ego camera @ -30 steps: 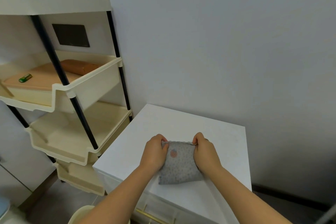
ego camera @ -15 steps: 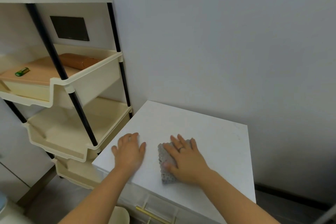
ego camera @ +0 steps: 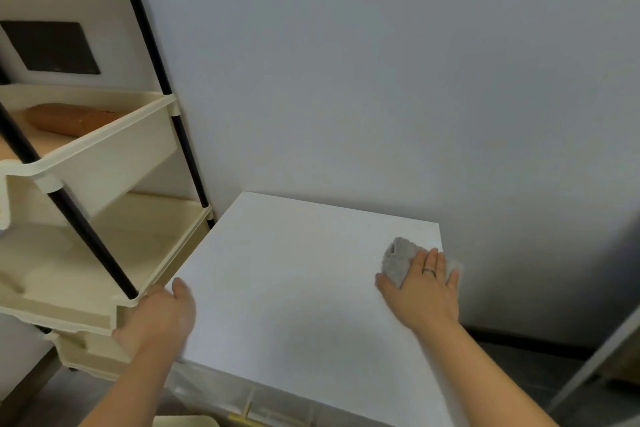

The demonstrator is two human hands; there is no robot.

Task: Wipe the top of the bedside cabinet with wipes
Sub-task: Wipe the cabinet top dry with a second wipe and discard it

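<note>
White laminate made up the top of the bedside cabinet, and a translucent drawer front with a yellowish handle showed just under its near edge. At the near left corner the left hand lay with the palm over the left edge, thumb up on the top and the fingers dropped down the side out of sight; whether those fingers were curled round the edge could not be told, and the hand held nothing loose. Across the top, close to the right edge and toward the far right corner, the right hand lay flat and spread, fingers straight, a dark ring on one finger. It pressed down on a grey wipe, a crumpled speckled cloth, without clutching it. The wipe lay bunched under the fingers, most of it showing ahead and to the left of them, with a small part sticking out past the right edge of the top. The rest of the top was bare. Left of the cabinet, just beside it, stood a cream plastic rack with black posts; a brown roll-shaped object lay in its upper bin. Behind the far edge rose a plain pale wall
</note>
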